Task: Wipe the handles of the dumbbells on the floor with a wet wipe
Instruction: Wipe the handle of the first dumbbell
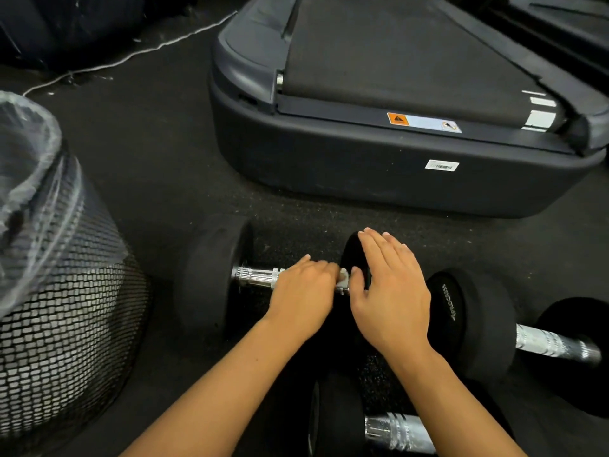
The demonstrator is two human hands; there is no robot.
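Chrome dumbbell handle (260, 275) gripped through wet wipe (343, 275) by left hand (301, 296) for rubbing; right hand (390, 291), fingers straight, steadied weight head (354, 255).

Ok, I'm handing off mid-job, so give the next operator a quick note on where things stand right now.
Left hand grips the wet wipe around the first dumbbell's handle.
Right hand rests open on that dumbbell's right weight, steadying it.
Done: nothing confirmed; this handle is mid-wipe.
Left: finish it, then the right dumbbell's handle and the near dumbbell's handle.
The mesh bin stands to the left.
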